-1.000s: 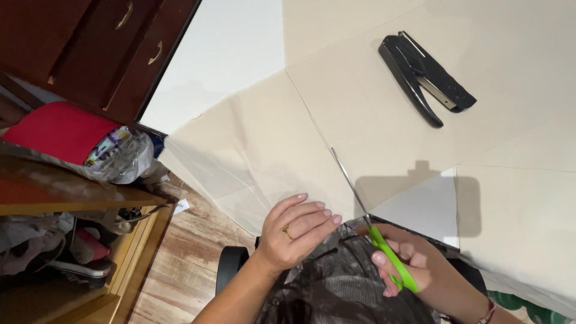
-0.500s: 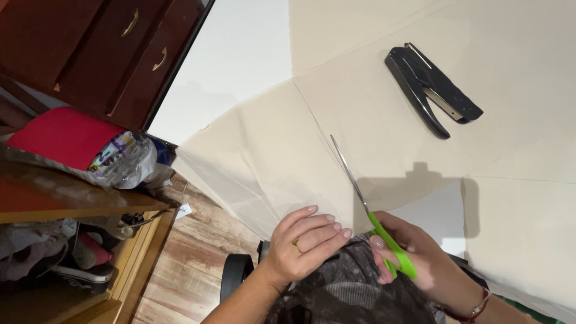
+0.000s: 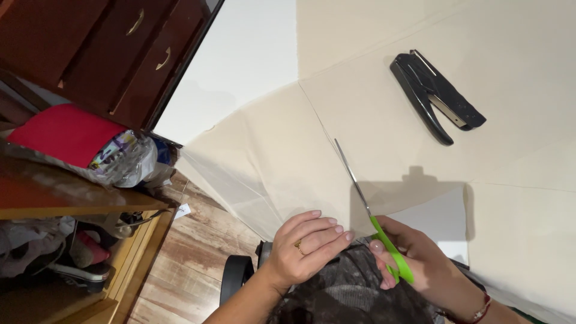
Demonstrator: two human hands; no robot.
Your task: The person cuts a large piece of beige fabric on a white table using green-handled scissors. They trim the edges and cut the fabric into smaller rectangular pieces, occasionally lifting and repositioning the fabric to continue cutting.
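Note:
My right hand (image 3: 414, 264) grips green-handled scissors (image 3: 367, 210), their thin metal blades pointing up and left along a cut line in a large sheet of cream paper (image 3: 384, 120). My left hand (image 3: 306, 246), with a ring on one finger, presses flat on the near edge of that paper just left of the scissors, fingers together. A black plier-type stapler (image 3: 435, 96) lies on the paper at the upper right, apart from both hands. A smaller white sheet (image 3: 441, 219) sits under the cream paper beside my right hand.
A dark wooden cabinet with drawers (image 3: 120, 48) stands at the upper left. A wooden shelf (image 3: 66, 198) carries a red bundle (image 3: 63, 135) and plastic-wrapped items. Wood floor (image 3: 186, 258) and a black chair wheel (image 3: 235, 276) show below the paper's edge.
The view has shifted slightly. The scissors and both hands stay at the paper's near edge, the blades a little further along the cut line.

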